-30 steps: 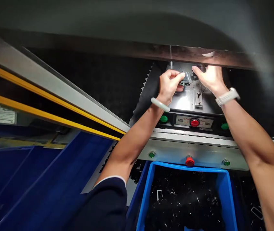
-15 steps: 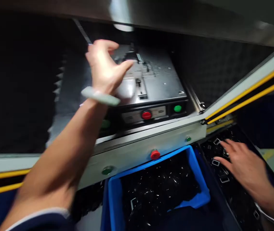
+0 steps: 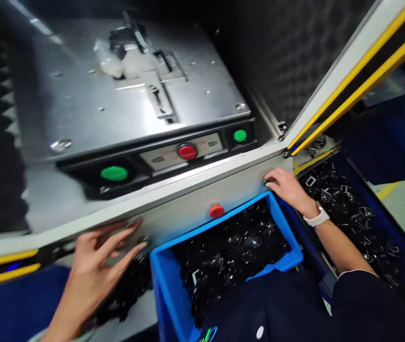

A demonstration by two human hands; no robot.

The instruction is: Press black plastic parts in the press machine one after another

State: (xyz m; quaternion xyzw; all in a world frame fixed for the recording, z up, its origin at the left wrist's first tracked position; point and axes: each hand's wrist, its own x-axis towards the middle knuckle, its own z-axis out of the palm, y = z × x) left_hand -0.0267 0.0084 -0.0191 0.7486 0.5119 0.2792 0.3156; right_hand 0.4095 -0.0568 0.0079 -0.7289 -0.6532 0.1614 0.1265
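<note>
My left hand point(image 3: 97, 261) is at the front panel with its fingers spread and nothing in it. Its thumb tip reaches the left green button point(image 3: 144, 240), which is partly covered. At the panel's other end, the fingertips of my right hand point(image 3: 289, 189) touch the right green button point(image 3: 267, 182). That hand is empty, its fingers extended and slightly bent. Beyond them, a metal fixture plate point(image 3: 202, 97) carries a small clamp block point(image 3: 157, 97). A dark part point(image 3: 124, 40) sits in the fixture with whitish, translucent material point(image 3: 109, 59) beside it.
A red button point(image 3: 216, 211) sits mid-panel above a blue bin point(image 3: 168, 285) of small black parts. To the right is a dark crate holding more black parts point(image 3: 359, 213). The machine's base has green point(image 3: 114, 173) and red point(image 3: 187, 151) buttons. Yellow-striped frame edges point(image 3: 359, 71) flank the opening.
My left hand has come out of the machine from above the fixture, down to the left button. My right hand has left the right crate for the right button. The view has shifted.
</note>
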